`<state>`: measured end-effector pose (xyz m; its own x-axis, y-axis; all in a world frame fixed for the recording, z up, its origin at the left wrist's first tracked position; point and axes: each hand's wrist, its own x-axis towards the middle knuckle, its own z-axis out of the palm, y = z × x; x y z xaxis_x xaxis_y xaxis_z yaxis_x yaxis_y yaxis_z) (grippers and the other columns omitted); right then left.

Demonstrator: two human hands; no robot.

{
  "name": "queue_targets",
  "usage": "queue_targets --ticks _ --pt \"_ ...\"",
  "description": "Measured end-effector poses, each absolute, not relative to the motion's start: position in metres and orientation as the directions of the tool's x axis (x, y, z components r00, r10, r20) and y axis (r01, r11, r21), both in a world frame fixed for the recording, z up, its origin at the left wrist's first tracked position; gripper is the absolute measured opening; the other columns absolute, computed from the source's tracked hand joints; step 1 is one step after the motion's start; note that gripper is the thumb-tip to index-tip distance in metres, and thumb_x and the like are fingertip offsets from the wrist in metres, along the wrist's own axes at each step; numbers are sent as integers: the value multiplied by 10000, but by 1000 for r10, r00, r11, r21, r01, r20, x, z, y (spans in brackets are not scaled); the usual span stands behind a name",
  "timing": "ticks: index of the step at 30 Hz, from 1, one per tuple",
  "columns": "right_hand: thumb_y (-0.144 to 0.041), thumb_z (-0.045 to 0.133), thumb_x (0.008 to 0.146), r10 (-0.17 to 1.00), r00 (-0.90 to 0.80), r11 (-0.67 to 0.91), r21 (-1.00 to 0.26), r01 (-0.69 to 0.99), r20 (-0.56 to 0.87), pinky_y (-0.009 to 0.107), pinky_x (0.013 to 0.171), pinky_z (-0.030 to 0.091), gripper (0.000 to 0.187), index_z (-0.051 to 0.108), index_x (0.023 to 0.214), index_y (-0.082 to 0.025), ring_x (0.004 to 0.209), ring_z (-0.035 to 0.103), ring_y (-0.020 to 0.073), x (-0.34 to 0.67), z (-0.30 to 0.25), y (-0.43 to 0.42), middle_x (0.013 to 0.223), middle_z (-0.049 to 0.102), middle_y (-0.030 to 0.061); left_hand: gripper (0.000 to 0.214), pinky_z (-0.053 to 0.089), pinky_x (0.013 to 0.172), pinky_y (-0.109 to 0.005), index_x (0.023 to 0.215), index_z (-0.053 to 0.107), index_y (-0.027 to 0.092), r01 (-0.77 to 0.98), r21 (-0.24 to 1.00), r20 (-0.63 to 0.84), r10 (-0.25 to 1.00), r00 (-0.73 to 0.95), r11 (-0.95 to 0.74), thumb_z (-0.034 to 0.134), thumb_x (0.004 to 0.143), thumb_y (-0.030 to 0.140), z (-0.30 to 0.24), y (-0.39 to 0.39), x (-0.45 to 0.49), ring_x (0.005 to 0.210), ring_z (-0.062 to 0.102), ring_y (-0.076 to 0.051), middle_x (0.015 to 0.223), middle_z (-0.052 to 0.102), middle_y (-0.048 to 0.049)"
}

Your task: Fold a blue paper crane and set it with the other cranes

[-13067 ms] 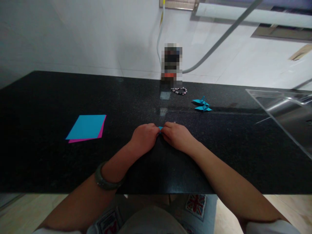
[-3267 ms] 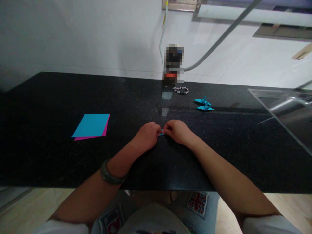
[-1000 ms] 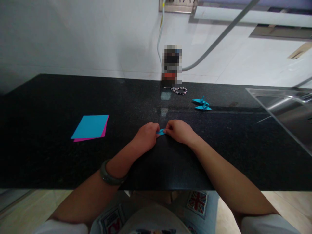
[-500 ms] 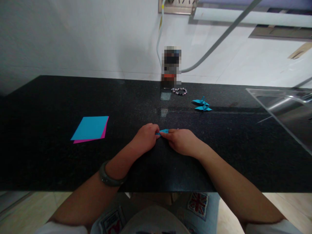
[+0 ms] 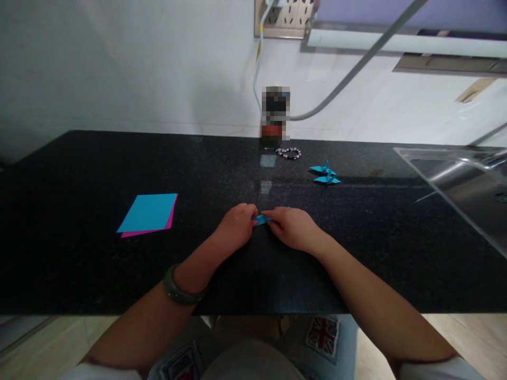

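Pinching the small blue paper fold [image 5: 262, 219] between them, both hands' fingers [image 5: 251, 218] meet (on the black counter [image 5: 79, 253]).

— How do our hands sit?
— Our bare left hand [image 5: 236, 226] and right hand [image 5: 293, 228] meet fingertip to fingertip, fingers curled in a pinch, knuckles up.
— And our arms?
— Both forearms bare, angling inward from the elbows.

Short white sleeves, a dull grey-green bangle [image 5: 180, 287] on the left wrist, patched pale jeans [image 5: 322, 335].
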<state>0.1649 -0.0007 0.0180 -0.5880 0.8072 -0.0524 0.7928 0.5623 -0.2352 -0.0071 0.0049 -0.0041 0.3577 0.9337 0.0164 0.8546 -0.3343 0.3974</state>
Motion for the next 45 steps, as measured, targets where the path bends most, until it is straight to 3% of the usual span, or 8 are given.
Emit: queue_targets --ticks 8,12,15,18,21,26,37,45 --pt "-316 519 794 820 -565 558 -346 754 93 275 759 374 206 592 946 -198 937 479 175 156 7 9 981 515 70 175 419 664 -278 895 517 176 830 457 68 943 327 -320 523 726 131 0 2 -6 743 539 -157 811 580 -33" --pt "-247 577 735 888 -451 423 -555 717 93 253 661 373 104 562 809 -176 732 500 128 160 2 12 781 554 15 138 427 717 -290 885 557 173 803 503 253 943 218 -320 501 759 170 10 0 -8 774 539 -154 822 579 -42" --pt "-285 608 690 955 -294 185 -845 502 34 213 518 351 158 513 729 -164 549 451 85 162 -1 14 626 507 -30 183 443 701 -289 892 582 159 738 626 334 942 40 -253 508 773 277 15 -1 -9 727 553 -144 830 599 -52" --pt "-337 617 671 968 -240 -46 -991 127 -76 186 414 325 234 473 743 -167 426 401 52 163 0 13 563 483 -57 293 463 684 -291 917 615 143 562 809 186 982 33 -172 549 739 366 15 -1 -6 712 587 -153 826 642 -65" --pt "-317 655 638 953 -281 -133 -989 -60 -112 179 408 360 257 475 736 -162 421 446 50 160 4 8 561 514 -54 300 473 663 -276 902 643 136 348 932 39 983 182 -102 565 725 366 15 -3 -1 714 602 -157 811 665 -64" --pt "-278 708 583 931 -343 -167 -980 -103 -123 182 442 399 271 506 704 -145 450 492 51 153 6 1 579 554 -44 250 471 629 -262 812 650 123 169 985 12 989 149 -37 593 702 340 14 -5 1 661 587 -141 752 660 -52" --pt "-340 554 738 959 -283 6 -993 121 -29 200 440 344 195 513 689 -156 433 441 63 150 6 -3 508 497 -44 258 407 492 -219 698 606 142 290 953 66 996 65 -83 553 722 394 10 -7 0 525 513 -106 592 584 -7" --pt "-340 557 725 990 -119 100 -980 169 80 211 432 327 182 547 679 -165 448 423 79 150 9 -5 521 501 -31 288 421 531 -226 766 613 132 152 988 -27 991 128 7 555 718 410 11 -9 5 566 531 -112 638 604 -15"
